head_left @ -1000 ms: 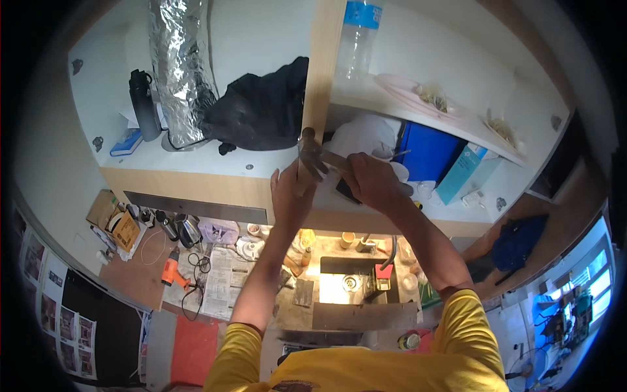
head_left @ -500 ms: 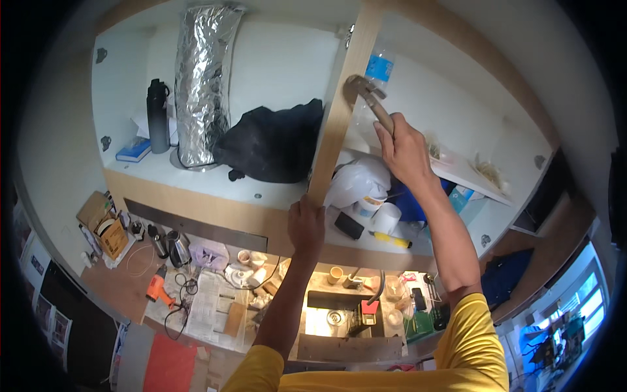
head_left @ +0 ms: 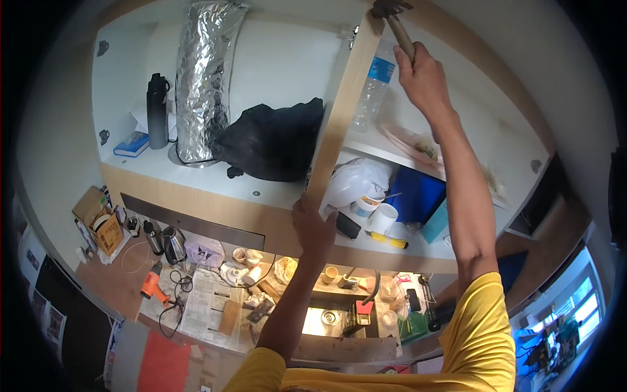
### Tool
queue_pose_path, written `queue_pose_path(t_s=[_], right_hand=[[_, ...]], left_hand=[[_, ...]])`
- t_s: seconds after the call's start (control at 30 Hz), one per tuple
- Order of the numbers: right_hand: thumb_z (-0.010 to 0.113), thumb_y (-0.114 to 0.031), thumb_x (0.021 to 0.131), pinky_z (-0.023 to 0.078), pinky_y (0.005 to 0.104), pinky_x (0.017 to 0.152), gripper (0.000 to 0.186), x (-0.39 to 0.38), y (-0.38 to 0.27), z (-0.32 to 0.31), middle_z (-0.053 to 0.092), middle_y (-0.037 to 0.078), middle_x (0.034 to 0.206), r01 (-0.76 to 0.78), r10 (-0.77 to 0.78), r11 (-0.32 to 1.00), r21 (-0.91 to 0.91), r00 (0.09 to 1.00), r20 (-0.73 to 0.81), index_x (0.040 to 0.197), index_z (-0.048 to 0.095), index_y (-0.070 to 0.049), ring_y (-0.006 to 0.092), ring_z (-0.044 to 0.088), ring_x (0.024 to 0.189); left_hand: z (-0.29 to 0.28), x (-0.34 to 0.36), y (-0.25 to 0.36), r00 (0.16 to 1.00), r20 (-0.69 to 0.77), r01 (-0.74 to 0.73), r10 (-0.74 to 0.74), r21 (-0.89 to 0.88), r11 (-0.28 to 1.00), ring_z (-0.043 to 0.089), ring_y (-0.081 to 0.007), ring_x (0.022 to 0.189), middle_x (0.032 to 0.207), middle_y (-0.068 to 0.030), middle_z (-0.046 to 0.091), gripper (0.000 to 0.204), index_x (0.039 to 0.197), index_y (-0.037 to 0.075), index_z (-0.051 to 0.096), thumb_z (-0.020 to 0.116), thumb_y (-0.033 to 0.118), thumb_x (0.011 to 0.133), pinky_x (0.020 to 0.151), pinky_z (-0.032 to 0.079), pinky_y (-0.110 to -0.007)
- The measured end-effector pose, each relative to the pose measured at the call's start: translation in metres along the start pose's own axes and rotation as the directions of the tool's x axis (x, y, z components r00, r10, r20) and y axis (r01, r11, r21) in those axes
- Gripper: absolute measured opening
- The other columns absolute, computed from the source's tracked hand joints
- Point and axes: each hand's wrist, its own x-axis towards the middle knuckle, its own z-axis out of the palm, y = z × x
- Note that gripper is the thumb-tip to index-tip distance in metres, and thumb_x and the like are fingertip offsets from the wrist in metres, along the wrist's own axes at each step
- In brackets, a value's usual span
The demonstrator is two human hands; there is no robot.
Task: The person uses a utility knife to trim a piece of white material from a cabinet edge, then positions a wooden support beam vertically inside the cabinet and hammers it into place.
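Note:
My right hand (head_left: 423, 75) is closed around the wooden handle of a claw hammer (head_left: 403, 38). The hammer's dark head is up against the top end of a light wooden upright (head_left: 343, 108), which stands between the two cabinet openings. Lower down, my left hand (head_left: 313, 225) grips the bottom end of that same upright, its fingers partly hidden behind it. Beside the upright, a black cloth bundle (head_left: 271, 140) lies on the left shelf. To its right stand a clear plastic bottle (head_left: 371, 98) and, below, a white plastic bag (head_left: 359, 179).
The left cabinet holds a foil-wrapped duct (head_left: 202, 85), a dark flask (head_left: 157, 111) and a blue box (head_left: 132, 145). A white mug (head_left: 383, 219) and yellow cutter (head_left: 390, 240) sit at the right shelf's edge. Below are a sink (head_left: 320, 320), a kettle (head_left: 173, 245) and an orange heat gun (head_left: 154, 285).
My right hand and the hammer have gone up along the upright, from beside the bottle to its top end. My left hand stays at the bottom of the upright.

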Motion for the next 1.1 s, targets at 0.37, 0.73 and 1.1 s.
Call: queue_pose_path(t_s=[0.37,0.73,1.1], right_hand=[[0.055,-0.034,0.101,0.051,0.0559,0.075,0.04,0.023,-0.001,0.003,0.065,0.032,0.077,0.054,-0.057,0.996,-0.064,0.998,-0.037,0.095,0.057,0.006,0.0523,0.065,0.08],[0.057,-0.031,0.101,0.05,0.0563,0.072,0.036,-0.021,-0.001,0.004,0.065,0.032,0.079,0.071,-0.061,0.994,-0.085,0.992,0.112,0.096,0.056,0.005,0.0526,0.064,0.077],[0.063,-0.026,0.098,0.051,0.0545,0.065,0.03,-0.117,-0.007,0.034,0.065,0.029,0.076,0.102,-0.083,0.993,-0.064,0.964,0.254,0.094,0.054,0.002,0.0496,0.065,0.074]], left_hand=[[-0.007,0.042,0.032,0.993,-0.06,-0.105,0.101,-0.06,0.993,0.052,-0.0432,0.117,0.119,-0.0238,0.056,0.057,0.142,0.002,0.047,0.068,0.015,0.091,0.098,0.042,-0.056],[-0.017,0.049,0.025,0.992,-0.019,-0.125,0.123,-0.181,0.976,0.053,-0.0402,0.113,0.116,-0.0219,0.057,0.044,0.136,-0.001,0.054,0.056,0.004,0.093,0.1,0.042,-0.049],[-0.018,0.041,-0.008,0.979,0.063,-0.178,0.192,-0.178,0.968,0.053,-0.0436,0.113,0.12,-0.0236,0.055,0.045,0.139,0.001,0.051,0.051,-0.001,0.094,0.097,0.045,-0.051]])
